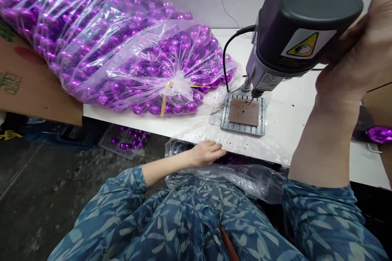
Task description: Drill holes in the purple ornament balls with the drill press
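Observation:
On the right, a small bench drill press [306, 20] with a black motor housing leans into view. My right hand [367, 45] is curled against its far side; the fingers are mostly hidden, and which part they grip does not show. Under the drill chuck [256, 93], a brown square board [244, 112] with a small dark hole lies on the grooved metal base [226, 120]. My left hand [208, 153] is at the table edge with fingers bent together, above an open clear plastic bag [254, 181] on my lap. Anything in those fingers is too small to make out. Purple shiny pieces [234, 158] show beneath it.
A big tied clear bag of faceted purple balls [116, 45] fills the table's left side. Dark crumbs dot the white tabletop [281, 130]. A cardboard box [36, 81] stands left, a small bag of purple balls [127, 140] lies below, and a purple ball [379, 134] sits far right.

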`<action>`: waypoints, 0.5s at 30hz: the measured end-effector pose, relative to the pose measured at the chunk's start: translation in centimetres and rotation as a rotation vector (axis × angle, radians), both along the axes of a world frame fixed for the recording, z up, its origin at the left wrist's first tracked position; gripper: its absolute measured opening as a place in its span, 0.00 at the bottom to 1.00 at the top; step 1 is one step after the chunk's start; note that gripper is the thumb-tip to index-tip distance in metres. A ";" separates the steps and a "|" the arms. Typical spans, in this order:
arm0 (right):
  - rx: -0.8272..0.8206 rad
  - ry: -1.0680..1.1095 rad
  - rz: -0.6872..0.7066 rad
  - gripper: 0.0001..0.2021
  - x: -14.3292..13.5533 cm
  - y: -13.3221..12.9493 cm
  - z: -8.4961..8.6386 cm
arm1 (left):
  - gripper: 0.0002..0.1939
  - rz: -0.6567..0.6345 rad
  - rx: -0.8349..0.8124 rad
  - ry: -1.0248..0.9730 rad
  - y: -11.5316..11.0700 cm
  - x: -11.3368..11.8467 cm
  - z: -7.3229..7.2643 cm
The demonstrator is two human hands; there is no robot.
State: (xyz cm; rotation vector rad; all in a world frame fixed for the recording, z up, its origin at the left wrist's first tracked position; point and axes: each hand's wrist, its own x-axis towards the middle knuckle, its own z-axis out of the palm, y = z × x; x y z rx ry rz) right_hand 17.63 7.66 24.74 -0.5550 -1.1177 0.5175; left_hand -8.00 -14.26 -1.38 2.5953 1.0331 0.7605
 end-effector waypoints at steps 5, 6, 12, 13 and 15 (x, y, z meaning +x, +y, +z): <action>-0.019 -0.049 0.008 0.36 0.1 -0.6 0.2 | 0.16 0.393 -0.067 -0.164 14.1 -1.3 3.7; -0.014 -0.059 0.020 0.37 0.2 -0.7 0.3 | 0.15 0.462 -0.078 -0.157 17.0 -1.4 4.3; 0.033 -0.100 0.060 0.42 0.5 -0.6 0.3 | 0.15 0.750 -0.175 0.021 26.8 -0.9 5.7; 0.034 -0.100 0.052 0.42 0.5 -0.5 0.3 | 0.17 0.773 -0.199 0.073 27.3 -0.9 5.8; 0.036 -0.100 0.037 0.43 0.5 -0.4 0.2 | 0.19 0.793 -0.233 0.107 27.5 -1.4 6.1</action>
